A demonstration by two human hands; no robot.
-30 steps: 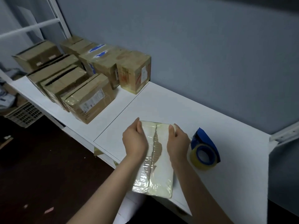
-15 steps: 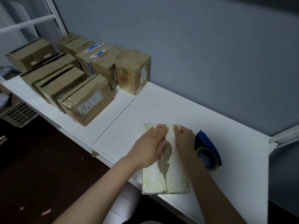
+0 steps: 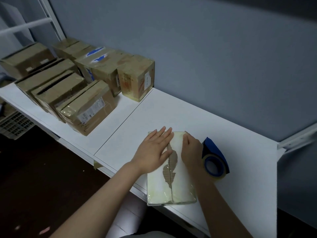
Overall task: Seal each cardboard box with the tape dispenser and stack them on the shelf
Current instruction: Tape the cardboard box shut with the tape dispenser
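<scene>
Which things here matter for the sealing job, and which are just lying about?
In the job: box under left hand and right hand; tape dispenser; shelf; other boxes.
Lying about: plastic crate; floor scraps.

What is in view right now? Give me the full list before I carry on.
taped box: one, pale with a torn brown strip along its seam, at the shelf's near edge, under both hands
tape dispenser: one, blue with a yellowish roll, on the shelf just right of the taped box
cardboard boxes: about seven, brown, grouped at the shelf's left end
shelf: one, white, along the grey-blue wall
crate: one, pale and slatted, below the shelf at far left
frame rails: white, upper left
left hand: flat on the box top, fingers straight
right hand: rests on the box's right side, grip unclear
</scene>
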